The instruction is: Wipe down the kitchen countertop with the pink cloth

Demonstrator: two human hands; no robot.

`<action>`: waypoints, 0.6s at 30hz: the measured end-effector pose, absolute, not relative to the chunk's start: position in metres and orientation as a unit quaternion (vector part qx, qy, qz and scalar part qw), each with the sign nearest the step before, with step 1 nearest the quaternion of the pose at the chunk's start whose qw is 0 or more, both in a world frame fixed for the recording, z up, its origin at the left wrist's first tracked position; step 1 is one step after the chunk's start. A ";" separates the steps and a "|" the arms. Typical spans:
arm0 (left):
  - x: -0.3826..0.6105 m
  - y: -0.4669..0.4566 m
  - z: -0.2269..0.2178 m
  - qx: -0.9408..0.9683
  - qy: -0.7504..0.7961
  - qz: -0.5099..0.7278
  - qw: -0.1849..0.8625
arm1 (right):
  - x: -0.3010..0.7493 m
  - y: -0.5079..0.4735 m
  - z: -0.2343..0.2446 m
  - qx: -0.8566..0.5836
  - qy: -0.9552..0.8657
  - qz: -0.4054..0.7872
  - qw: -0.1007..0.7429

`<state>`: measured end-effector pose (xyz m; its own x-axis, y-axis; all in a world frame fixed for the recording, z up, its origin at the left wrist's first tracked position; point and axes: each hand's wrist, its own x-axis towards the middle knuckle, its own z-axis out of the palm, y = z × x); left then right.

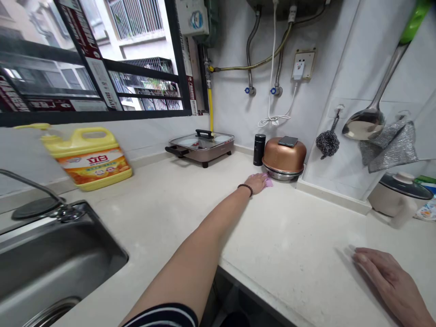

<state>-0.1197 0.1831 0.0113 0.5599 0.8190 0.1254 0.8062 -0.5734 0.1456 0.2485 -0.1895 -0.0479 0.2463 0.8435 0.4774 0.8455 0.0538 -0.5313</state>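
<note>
While reaching across countertop (160, 209), covers pink cloth (269, 183) beside steel bowl (284, 176) with left hand (256, 182), presumably for flat contact; cannot tell whether clamped. Holds nothing in slack right hand (391, 281).

2 hands (257, 181), 1 pink cloth (269, 181), 1 bracelet (248, 186), 1 yellow jug (93, 159), 1 rectangular pan (209, 156), 1 black flask (259, 150), 1 copper-coloured vessel (284, 156), 1 sink (57, 254), 1 tap (68, 212), 1 wok spatula (365, 123), 2 blue-handled valves (276, 91), 1 wall socket (309, 59)
</note>
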 end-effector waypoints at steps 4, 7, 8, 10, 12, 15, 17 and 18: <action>-0.145 0.210 0.012 0.839 0.536 0.090 0.026 | 0.248 -0.189 -0.046 -0.689 -0.615 -0.002 0.383; -0.148 0.217 0.011 0.815 0.571 0.096 0.018 | 0.247 -0.189 -0.043 -0.697 -0.609 -0.002 0.379; -0.148 0.217 0.010 0.810 0.577 0.097 0.017 | 0.247 -0.189 -0.042 -0.700 -0.606 -0.001 0.378; -0.148 0.213 0.011 0.808 0.581 0.094 0.019 | 0.246 -0.189 -0.040 -0.706 -0.600 0.000 0.376; -0.151 0.207 0.012 0.812 0.576 0.087 0.025 | 0.245 -0.189 -0.040 -0.708 -0.599 0.002 0.374; -0.160 0.193 0.014 0.822 0.563 0.077 0.030 | 0.245 -0.187 -0.039 -0.707 -0.599 0.002 0.377; -0.167 0.181 0.015 0.827 0.556 0.072 0.032 | 0.245 -0.186 -0.037 -0.709 -0.596 0.004 0.378; -0.170 0.174 0.016 0.829 0.554 0.070 0.032 | 0.244 -0.186 -0.036 -0.711 -0.594 0.007 0.377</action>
